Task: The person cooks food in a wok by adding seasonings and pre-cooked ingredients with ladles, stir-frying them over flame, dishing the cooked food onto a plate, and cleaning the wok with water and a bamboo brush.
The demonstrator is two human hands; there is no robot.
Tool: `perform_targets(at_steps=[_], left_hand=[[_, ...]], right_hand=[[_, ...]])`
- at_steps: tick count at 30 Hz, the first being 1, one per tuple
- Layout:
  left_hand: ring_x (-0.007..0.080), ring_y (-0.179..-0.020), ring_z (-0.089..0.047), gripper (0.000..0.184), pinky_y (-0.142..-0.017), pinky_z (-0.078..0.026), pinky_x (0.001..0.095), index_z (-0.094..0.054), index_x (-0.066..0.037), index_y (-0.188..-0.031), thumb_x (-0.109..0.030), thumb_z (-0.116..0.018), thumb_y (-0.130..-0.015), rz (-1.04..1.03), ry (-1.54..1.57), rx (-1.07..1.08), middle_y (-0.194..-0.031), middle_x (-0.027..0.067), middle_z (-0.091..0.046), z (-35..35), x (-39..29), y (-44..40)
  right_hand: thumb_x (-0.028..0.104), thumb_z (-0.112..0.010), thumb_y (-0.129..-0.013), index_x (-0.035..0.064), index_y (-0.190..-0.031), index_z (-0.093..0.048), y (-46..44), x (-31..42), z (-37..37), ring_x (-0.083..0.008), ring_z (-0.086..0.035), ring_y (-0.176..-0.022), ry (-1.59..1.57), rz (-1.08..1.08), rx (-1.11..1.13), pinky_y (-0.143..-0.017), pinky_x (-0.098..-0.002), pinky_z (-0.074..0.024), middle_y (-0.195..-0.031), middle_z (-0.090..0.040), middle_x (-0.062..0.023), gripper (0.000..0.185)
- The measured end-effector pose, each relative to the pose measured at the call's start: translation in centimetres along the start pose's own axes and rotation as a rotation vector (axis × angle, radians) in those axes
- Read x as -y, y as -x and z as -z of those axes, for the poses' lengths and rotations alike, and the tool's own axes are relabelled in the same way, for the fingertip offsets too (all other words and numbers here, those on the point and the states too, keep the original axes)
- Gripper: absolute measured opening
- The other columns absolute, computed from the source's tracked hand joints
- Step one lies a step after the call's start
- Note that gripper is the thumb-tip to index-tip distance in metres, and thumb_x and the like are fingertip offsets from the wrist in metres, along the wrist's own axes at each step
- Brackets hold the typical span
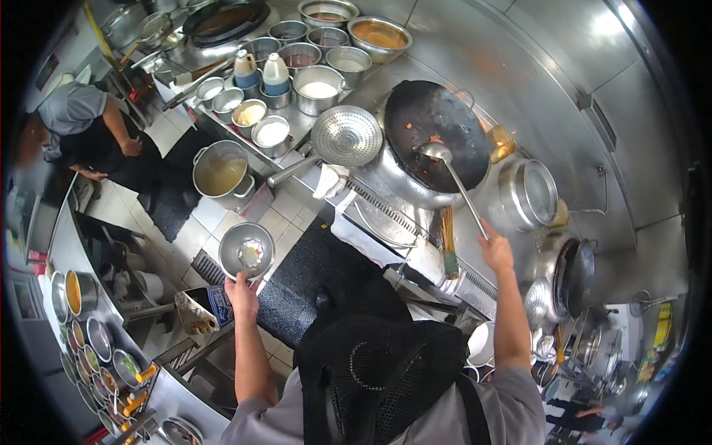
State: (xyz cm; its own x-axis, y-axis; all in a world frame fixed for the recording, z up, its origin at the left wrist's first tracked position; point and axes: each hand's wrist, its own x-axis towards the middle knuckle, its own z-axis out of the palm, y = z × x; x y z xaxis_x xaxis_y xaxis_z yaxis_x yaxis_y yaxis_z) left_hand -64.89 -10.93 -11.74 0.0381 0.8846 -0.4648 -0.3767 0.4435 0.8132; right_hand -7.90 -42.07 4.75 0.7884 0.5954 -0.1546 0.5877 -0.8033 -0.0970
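Note:
My left hand grips the near rim of a steel bowl, held out over the floor. A little pale and orange food lies at the bottom of the bowl. My right hand is closed round the handle end of a long steel ladle. The ladle's head rests inside a dark wok, among a few orange bits, and steam rises from the wok. A perforated strainer lies left of the wok, its handle pointing toward me. Below the wok's rim, a bamboo brush stands near my right hand.
Several seasoning pots and two bottles crowd the counter. A large pot of liquid stands at the counter's left side. Another person is at the far left. Ingredient containers fill the left counter. A second wok sits right.

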Motion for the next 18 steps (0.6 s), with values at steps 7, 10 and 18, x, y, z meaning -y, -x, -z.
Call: perform_targets(at_steps=[7, 10, 18], left_hand=[[0.0252, -0.102, -0.071, 0.036, -0.079, -0.065, 0.0432, -0.050, -0.003, -0.128, -0.007, -0.061, -0.095, 0.096, -0.056, 0.113, -0.119, 0.0126, -0.064, -4.5, 0.4, -2.2], [0.0255, -0.102, -0.071, 0.036, -0.078, -0.066, 0.0432, -0.051, -0.002, -0.129, -0.007, -0.060, -0.095, 0.113, -0.056, 0.152, -0.120, 0.0130, -0.064, -8.9, 0.4, -3.5], [0.0235, -0.100, -0.071, 0.038, -0.071, -0.064, 0.0376, -0.052, -0.005, -0.132, -0.006, -0.059, -0.095, 0.140, -0.089, 0.325, -0.120, 0.0106, -0.066, -15.4, 0.6, -1.4]], right_hand=[[0.018, -0.072, -0.091, 0.0232, -0.144, -0.063, 7.8, -0.6, 10.4, -0.0433, -0.069, -0.109, -0.070, 0.021, 0.014, -0.097, -0.0491, -0.0548, -0.112, -0.072, -0.0262, 0.053], [0.016, -0.070, -0.093, 0.0215, -0.146, -0.060, 3.9, -1.2, 3.8, -0.0445, -0.069, -0.108, -0.018, 0.071, -0.039, -0.095, -0.0507, -0.0547, -0.111, -0.072, -0.0286, 0.054], [0.019, -0.064, -0.100, 0.0124, -0.155, -0.047, -9.2, 1.8, -6.4, -0.0413, -0.073, -0.082, -0.385, -0.167, -0.191, -0.075, -0.0519, -0.0585, -0.101, -0.073, -0.0299, 0.059]])
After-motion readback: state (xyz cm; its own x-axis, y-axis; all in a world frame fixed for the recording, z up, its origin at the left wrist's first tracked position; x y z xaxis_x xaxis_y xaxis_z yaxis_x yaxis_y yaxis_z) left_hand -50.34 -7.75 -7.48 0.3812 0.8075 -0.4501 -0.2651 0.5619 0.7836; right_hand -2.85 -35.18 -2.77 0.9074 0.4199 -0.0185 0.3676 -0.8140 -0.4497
